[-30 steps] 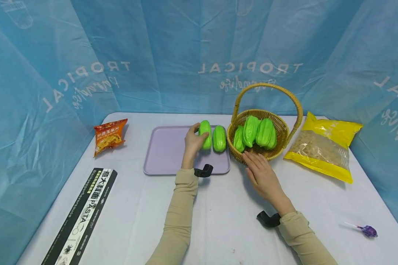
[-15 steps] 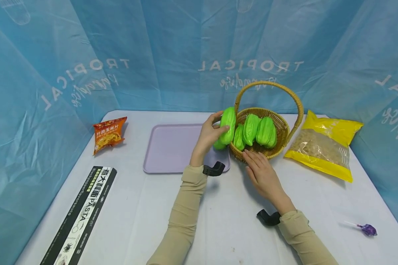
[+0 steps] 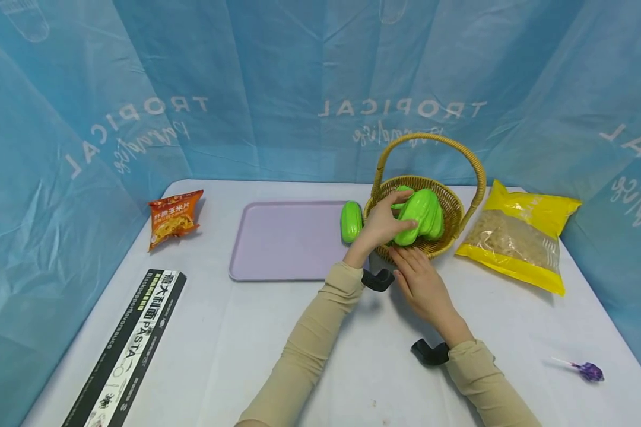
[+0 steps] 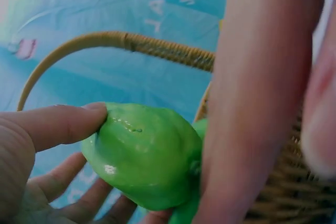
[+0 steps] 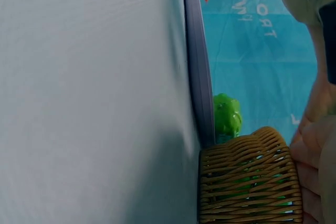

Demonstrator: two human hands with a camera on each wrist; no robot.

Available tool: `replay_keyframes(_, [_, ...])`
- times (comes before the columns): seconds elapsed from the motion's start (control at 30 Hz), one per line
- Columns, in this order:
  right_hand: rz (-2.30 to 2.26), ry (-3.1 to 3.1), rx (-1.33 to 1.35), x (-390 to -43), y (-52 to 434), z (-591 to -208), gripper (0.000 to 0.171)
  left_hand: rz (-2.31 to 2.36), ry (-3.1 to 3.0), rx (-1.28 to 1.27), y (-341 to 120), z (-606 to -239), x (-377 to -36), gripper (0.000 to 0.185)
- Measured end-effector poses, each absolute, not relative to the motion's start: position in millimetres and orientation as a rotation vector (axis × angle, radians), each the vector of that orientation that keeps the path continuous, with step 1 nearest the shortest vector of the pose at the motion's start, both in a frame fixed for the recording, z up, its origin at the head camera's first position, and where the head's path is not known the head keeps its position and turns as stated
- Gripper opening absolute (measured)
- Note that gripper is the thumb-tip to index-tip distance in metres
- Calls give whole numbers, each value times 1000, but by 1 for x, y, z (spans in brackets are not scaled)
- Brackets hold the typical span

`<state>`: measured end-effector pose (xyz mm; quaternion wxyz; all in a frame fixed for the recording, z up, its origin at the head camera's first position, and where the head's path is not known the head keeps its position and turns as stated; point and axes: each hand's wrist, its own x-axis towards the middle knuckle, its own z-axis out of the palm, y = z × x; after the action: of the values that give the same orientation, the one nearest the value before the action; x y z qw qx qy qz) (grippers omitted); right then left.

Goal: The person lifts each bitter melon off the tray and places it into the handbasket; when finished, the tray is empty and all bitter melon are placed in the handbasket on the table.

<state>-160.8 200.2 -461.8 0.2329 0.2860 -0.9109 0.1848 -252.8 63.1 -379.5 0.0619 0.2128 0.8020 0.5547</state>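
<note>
My left hand (image 3: 402, 211) grips a green chayote-shaped fruit (image 3: 415, 218) low inside the wicker basket (image 3: 451, 201), thumb on top and fingers underneath. In the left wrist view the thumb (image 4: 63, 124) presses on this fruit (image 4: 147, 156) below the basket handle (image 4: 131, 40). More green fruit lie in the basket, mostly hidden behind the held one. A second green fruit (image 3: 351, 221) stands on the lilac tray (image 3: 283, 243) at its right edge, also visible in the right wrist view (image 5: 227, 116). With its fingers straight, my right hand (image 3: 412, 261) rests against the basket's near wall (image 5: 247, 182).
A yellow bag of grain (image 3: 518, 237) lies right of the basket. An orange snack bag (image 3: 175, 216) sits at the far left, a black pasta box (image 3: 128, 350) at the near left, and a purple lollipop (image 3: 587, 371) at the near right. Blue sheeting walls the table.
My left hand lifted one green fruit off the tray and carried it right, into the basket. The other fruit stayed on the tray. The right hand kept its place at the basket.
</note>
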Motion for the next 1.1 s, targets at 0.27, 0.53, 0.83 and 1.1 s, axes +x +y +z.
replay_keyframes(0.27, [499, -2486, 815, -160, 200, -464, 46, 1585, 2416, 755, 80, -385, -254, 64])
replay_keyframes(0.53, [504, -2490, 793, -161, 201, -463, 45, 1537, 2465, 793, 83, -386, -261, 62])
replay_keyframes(0.83, [509, -2495, 798, -161, 200, -464, 45, 1457, 2517, 810, 84, -389, -266, 61])
replay_keyframes(1.1, [498, -2493, 797, -161, 201, -462, 46, 1428, 2525, 796, 84, -385, -265, 62])
